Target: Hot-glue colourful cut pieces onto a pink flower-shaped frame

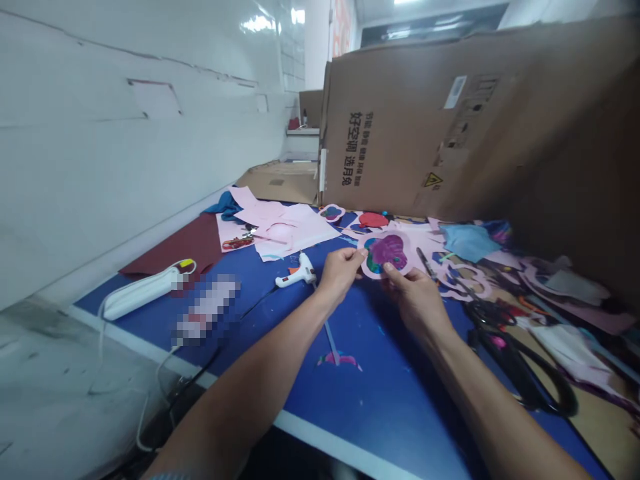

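Between my two hands is a flower-shaped cutout [389, 250] with a pale pink border and a purple and teal middle, held up over the blue table. My left hand [341, 272] pinches its left edge with thumb and finger. On the lower right edge, my right hand [417, 293] grips it with the thumb lying on the front face. A white glue gun [301, 273] rests to the left of my left hand. Below my hands, a thin grey strip [331, 339] lies across a small purple and teal piece [345, 361] on the table.
Large black-handled scissors [525, 373] and many scraps crowd the right side. Pink sheets [300, 223] lie at the back, before a big cardboard box [400, 133]. A white power strip [145, 291] and cords sit on the left, near the wall.
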Tool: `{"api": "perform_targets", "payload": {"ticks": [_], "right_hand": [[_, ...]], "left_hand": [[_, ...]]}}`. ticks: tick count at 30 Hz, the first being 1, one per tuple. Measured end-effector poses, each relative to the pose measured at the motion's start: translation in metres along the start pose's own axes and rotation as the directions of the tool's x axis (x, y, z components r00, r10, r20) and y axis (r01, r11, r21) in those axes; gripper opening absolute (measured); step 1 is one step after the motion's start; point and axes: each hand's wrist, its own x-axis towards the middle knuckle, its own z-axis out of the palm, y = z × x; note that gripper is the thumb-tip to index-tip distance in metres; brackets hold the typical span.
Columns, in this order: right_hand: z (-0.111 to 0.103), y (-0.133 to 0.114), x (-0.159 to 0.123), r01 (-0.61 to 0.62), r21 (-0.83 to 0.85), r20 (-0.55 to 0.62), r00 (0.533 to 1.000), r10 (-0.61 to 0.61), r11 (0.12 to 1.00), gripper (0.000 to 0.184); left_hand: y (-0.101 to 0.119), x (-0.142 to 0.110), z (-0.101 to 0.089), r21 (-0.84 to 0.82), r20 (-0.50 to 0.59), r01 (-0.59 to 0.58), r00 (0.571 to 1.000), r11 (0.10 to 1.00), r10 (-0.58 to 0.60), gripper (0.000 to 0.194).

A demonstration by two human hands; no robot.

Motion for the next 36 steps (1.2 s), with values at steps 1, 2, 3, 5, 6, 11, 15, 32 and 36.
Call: {"api": "perform_targets", "payload": {"ticks": [1,2,3,5,6,11,15,32,36], "right_hand": [[0.000,0.001,0.000,-0.004,-0.010,0.005,1.000,0.004,1.000,0.055],[-0.001,0.001,-0.001,-0.008,-0.024,0.008,1.000,0.008,1.000,0.054],[-0.002,0.002,-0.001,-0.007,-0.037,0.004,1.000,0.007,0.999,0.054],[-0.004,0.003,0.000,0.002,-0.051,-0.011,1.000,-0.002,0.999,0.053],[-0.005,0.003,0.001,0.000,-0.051,-0.014,1.000,-0.001,0.999,0.053],[-0.009,0.003,0.004,-0.026,-0.027,-0.021,0.999,0.025,0.999,0.057],[-0.011,0.000,0.004,-0.020,-0.033,-0.033,0.999,0.018,0.999,0.059],[-0.004,-0.026,-0.005,0.090,-0.059,0.009,0.996,-0.090,0.994,0.048],[-0.004,-0.026,-0.005,0.067,-0.037,0.031,0.997,-0.066,0.997,0.048]], "left_hand": [[0.000,0.000,0.000,-0.004,0.003,-0.002,1.000,1.000,0.002,0.049],[-0.001,0.000,0.000,-0.006,0.002,-0.005,1.000,1.000,0.005,0.050],[-0.001,0.000,0.001,-0.007,0.000,-0.007,1.000,1.000,0.007,0.052],[-0.003,0.000,0.002,-0.027,-0.004,0.007,1.000,1.000,-0.008,0.052],[-0.004,0.000,0.002,-0.033,-0.005,0.015,1.000,0.999,-0.015,0.052],[-0.006,-0.001,0.002,-0.052,-0.018,0.015,1.000,0.999,-0.016,0.054],[-0.004,-0.002,0.002,-0.051,-0.023,-0.018,1.000,0.999,0.017,0.056],[0.006,0.007,-0.001,-0.071,-0.057,-0.043,0.998,0.997,0.039,0.049],[0.007,0.006,0.000,-0.160,-0.027,-0.005,1.000,0.987,0.001,0.054]]}}
